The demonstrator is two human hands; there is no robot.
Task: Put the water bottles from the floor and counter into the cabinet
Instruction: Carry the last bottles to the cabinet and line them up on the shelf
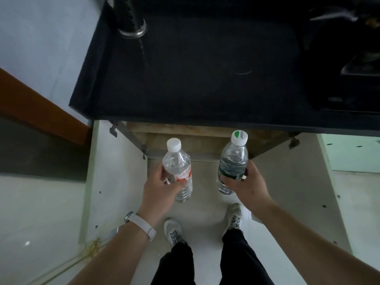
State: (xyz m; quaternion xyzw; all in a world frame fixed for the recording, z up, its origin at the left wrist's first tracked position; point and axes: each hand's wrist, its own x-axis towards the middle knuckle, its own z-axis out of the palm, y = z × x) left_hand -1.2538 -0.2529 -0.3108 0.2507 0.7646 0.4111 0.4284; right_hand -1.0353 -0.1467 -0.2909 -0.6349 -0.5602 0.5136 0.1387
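I stand facing an open cabinet under a dark counter. My left hand grips a clear water bottle with a red-and-white label, white cap pointing toward the cabinet. My right hand grips a clear water bottle with a green label, its white cap marked green. Both bottles are held upright in the air above the floor, just in front of the cabinet opening. The wooden inside of the cabinet shows between its two swung-out doors; most of it lies hidden under the counter edge.
The left cabinet door and right cabinet door stand open on either side of me. A metal-ringed black post rises from the counter's back left, and dark equipment sits at its right. My feet rest on pale floor.
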